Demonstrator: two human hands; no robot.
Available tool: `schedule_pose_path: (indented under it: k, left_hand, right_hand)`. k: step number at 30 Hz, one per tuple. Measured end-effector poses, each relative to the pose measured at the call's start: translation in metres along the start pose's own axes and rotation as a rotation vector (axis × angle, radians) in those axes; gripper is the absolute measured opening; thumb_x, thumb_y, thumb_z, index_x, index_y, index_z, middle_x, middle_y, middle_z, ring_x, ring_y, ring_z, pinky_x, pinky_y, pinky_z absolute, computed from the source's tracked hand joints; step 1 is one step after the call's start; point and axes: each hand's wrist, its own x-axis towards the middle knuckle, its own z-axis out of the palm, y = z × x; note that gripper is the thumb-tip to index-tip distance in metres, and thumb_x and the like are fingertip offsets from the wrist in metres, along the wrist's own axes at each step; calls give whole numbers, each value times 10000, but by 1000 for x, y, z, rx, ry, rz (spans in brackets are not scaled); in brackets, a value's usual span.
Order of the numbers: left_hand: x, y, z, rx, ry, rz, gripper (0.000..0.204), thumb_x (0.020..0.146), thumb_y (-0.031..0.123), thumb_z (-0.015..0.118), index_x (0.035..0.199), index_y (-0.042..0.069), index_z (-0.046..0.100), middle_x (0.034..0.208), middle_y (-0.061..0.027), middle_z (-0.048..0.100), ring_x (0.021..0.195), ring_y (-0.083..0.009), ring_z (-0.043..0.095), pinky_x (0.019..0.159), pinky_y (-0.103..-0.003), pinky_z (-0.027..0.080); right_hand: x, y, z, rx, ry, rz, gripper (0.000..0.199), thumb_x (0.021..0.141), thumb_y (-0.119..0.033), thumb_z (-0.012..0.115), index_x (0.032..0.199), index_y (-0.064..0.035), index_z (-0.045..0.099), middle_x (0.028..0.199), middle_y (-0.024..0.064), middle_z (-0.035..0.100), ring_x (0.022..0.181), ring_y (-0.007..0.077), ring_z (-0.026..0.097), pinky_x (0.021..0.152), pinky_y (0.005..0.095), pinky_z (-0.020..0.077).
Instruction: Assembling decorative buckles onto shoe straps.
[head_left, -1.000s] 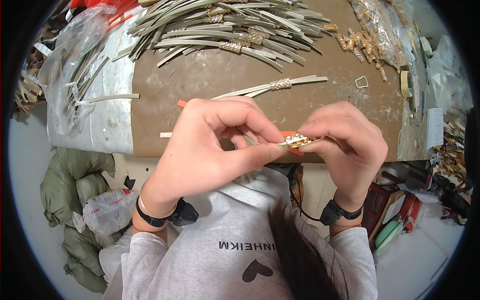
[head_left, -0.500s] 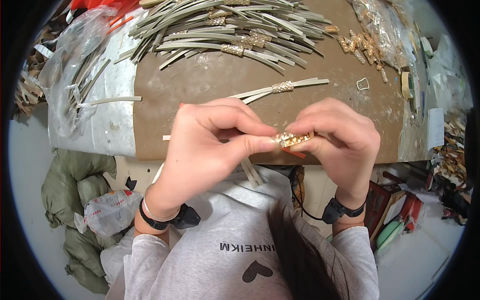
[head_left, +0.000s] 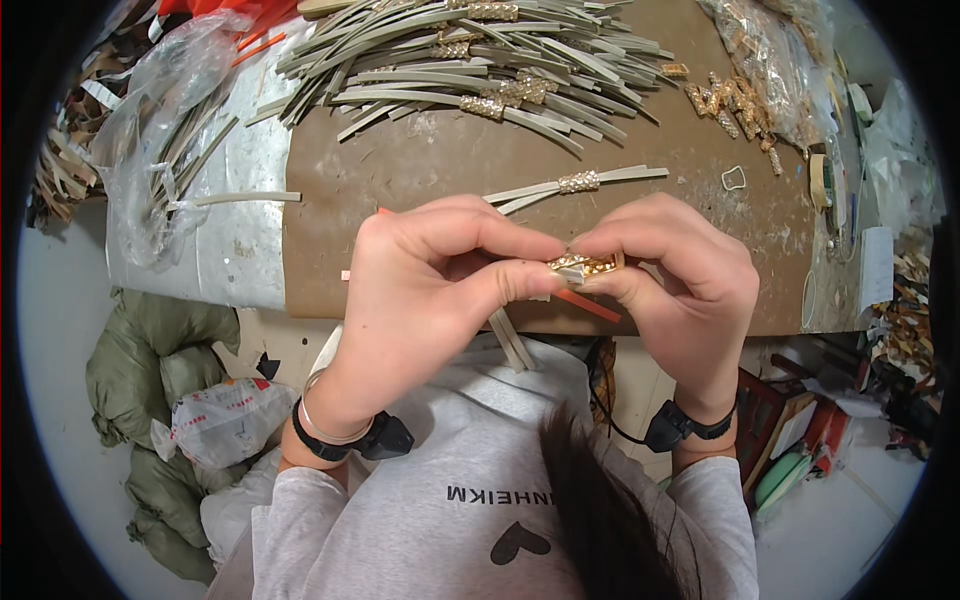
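My left hand (head_left: 430, 275) pinches pale grey strips between thumb and forefinger. Their tips meet a gold, glittery sleeve (head_left: 604, 264), and a tail of the grey strips (head_left: 512, 342) hangs below my palm toward my lap. The right hand (head_left: 680, 280) grips the same sleeve at its other end with thumb and fingers. How deep the strips sit inside it is hidden by my fingertips. Just beyond my hands, a finished-looking grey strap with a gold sleeve (head_left: 578, 182) lies on the brown mat (head_left: 400, 165). An orange-red strip (head_left: 590, 305) shows beneath my fingers.
A heap of grey straps with gold sleeves (head_left: 480, 75) covers the far side. Loose gold sleeves (head_left: 735, 105) lie at the far right beside a clear plastic bag (head_left: 780, 60). Another plastic bag (head_left: 165, 130) holds grey strips at left. A tape roll (head_left: 819, 180) stands right.
The gold sleeve has turned slightly between my fingers, and the grey strip tips now show at its left end. The view has shifted a little, so the table sits slightly farther right.
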Motion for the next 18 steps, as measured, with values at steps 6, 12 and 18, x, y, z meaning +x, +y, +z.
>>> schedule_pose_path:
  k: [6, 12, 18]
  left_hand:
    - [4, -7, 1, -91, 32, 42, 157, 766, -55, 707, 921, -50, 691, 855, -95, 643, 754, -129, 617, 677, -222, 494]
    - [3, -15, 15, -21, 202, 236, 136, 807, -52, 674, 943, -64, 677, 876, -100, 623, 731, -124, 620, 622, -219, 529]
    - [4, -21, 24, 33, 277, 346, 143, 810, -35, 676, 953, -38, 687, 863, -74, 629, 724, -94, 598, 582, -205, 486]
  right_hand:
    - [2, -11, 5, -121, 149, -22, 211, 673, 33, 717, 877, -16, 692, 796, 85, 636, 659, 174, 609, 578, 262, 495]
    - [-8, -16, 14, -295, 220, -7, 195, 721, 20, 724, 910, -5, 686, 830, 94, 613, 643, 154, 602, 547, 258, 498]
    - [-8, -2, 25, 67, 314, 145, 128, 758, 53, 683, 877, 9, 667, 854, 62, 606, 708, 96, 599, 607, 209, 485]
